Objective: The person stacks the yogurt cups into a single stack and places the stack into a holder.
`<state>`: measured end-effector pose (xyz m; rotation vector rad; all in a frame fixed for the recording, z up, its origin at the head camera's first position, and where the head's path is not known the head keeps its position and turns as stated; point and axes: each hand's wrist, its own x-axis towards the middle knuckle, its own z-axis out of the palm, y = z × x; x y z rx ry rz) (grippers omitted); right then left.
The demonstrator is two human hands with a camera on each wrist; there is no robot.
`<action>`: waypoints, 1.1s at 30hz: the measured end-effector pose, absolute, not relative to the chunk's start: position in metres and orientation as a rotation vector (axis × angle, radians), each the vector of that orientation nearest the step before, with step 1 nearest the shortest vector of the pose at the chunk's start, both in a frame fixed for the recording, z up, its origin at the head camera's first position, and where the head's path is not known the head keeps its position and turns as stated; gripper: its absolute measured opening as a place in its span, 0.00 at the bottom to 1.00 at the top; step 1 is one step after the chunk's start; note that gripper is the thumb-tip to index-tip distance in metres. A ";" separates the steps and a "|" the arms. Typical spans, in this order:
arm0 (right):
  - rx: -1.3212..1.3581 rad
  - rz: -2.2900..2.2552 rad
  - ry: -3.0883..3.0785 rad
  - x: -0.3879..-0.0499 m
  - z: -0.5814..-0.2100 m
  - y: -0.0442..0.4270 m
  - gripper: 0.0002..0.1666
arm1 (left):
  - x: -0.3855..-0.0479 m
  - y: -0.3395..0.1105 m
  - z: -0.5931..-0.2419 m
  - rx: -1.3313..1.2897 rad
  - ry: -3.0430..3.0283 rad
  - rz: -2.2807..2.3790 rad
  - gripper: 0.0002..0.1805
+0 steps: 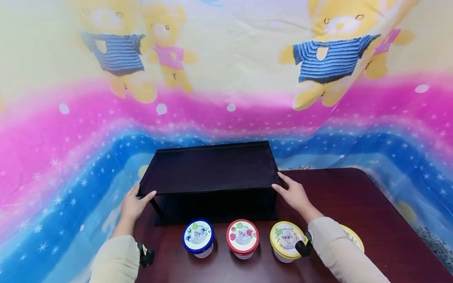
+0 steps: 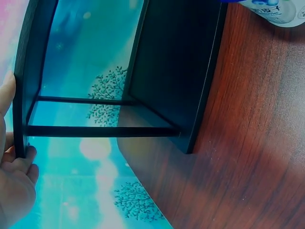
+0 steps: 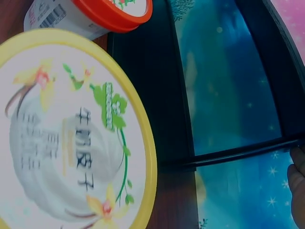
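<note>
A black two-tier shelf [image 1: 212,169] stands on the table, its upper board joined to a lower board by thin posts. My left hand [image 1: 132,204] grips the upper board at its front left corner. In the left wrist view the thumb lies on one face of that board and the fingers [image 2: 32,155] curl round to the other. At the opposite end, my right hand [image 1: 293,192] holds the upper board near its front right corner, thumb at the front edge. The right wrist view catches only part of this hand [image 3: 298,183] beside a post.
In front of the shelf stand a blue-lidded tub [image 1: 198,236], a red-lidded tub [image 1: 242,236] and a yellow-lidded tub [image 1: 283,239]. Another yellow-lidded tub [image 1: 355,237] is partly hidden by the right sleeve. A bear-print cloth [image 1: 226,114] hangs behind the dark red wooden table [image 1: 389,239].
</note>
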<state>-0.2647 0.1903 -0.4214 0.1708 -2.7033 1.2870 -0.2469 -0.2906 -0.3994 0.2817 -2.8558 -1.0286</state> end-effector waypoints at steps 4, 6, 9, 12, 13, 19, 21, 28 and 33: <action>0.148 1.237 -2.719 -0.262 -0.423 0.195 0.41 | -0.244 -0.287 -0.398 0.280 -2.876 -0.999 0.50; 0.145 1.232 -2.717 -0.261 -0.423 0.198 0.41 | -0.243 -0.285 -0.397 0.274 -2.886 -0.997 0.51; 0.156 1.231 -2.707 -0.259 -0.423 0.202 0.40 | -0.243 -0.282 -0.396 0.265 -2.895 -1.010 0.52; 0.160 1.238 -2.699 -0.257 -0.422 0.205 0.41 | -0.242 -0.278 -0.396 0.275 -2.893 -1.022 0.53; 0.168 1.236 -2.701 -0.257 -0.422 0.207 0.41 | -0.242 -0.277 -0.396 0.280 -2.889 -1.023 0.53; 0.171 1.270 -2.689 -0.254 -0.422 0.217 0.41 | -0.242 -0.266 -0.399 0.303 -2.858 -1.002 0.52; 0.159 1.284 -2.681 -0.253 -0.422 0.220 0.40 | -0.242 -0.262 -0.400 0.305 -2.851 -0.993 0.51; 0.171 1.313 -2.672 -0.248 -0.419 0.235 0.40 | -0.243 -0.246 -0.401 0.297 -2.811 -0.983 0.50; 0.137 1.316 -2.697 -0.246 -0.420 0.245 0.42 | -0.246 -0.238 -0.401 0.287 -2.800 -0.991 0.51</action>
